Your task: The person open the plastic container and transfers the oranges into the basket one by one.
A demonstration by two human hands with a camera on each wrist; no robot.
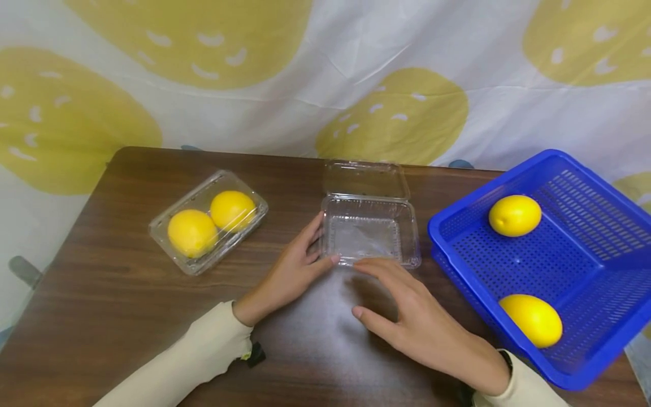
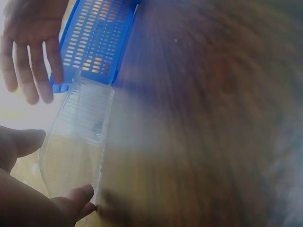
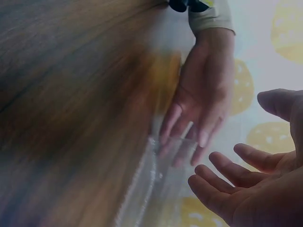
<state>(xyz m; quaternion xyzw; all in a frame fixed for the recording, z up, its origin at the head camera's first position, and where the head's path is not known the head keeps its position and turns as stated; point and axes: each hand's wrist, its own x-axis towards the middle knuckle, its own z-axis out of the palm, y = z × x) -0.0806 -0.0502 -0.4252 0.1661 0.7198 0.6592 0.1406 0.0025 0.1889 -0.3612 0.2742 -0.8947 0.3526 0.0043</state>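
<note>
The left hand rested at the near left corner of an open clear plastic clamshell, its fairly straight fingers along the left wall and its thumb reaching to the near rim, so that thumb and fingers stood spread on either side of that corner. The right hand was held, palm inward, just on the near side of the same clamshell toward its right half, thumb well apart from the loosely bent fingers and nothing in its grasp; whether a fingertip met the rim could not be told. Beyond both hands, the clamshell's hinged lid was laid back on the far side. To the left of the left hand, well apart from it, a closed clamshell sat at a slant, with a left lemon and a right lemon side by side inside. To the right of the right hand stood a blue perforated plastic basket, which held a far lemon and a near lemon, the latter against the wall closest to that hand. Under the hands spread a brown wood-grain table; past them hung a white cloth printed with yellow fruit shapes.
</note>
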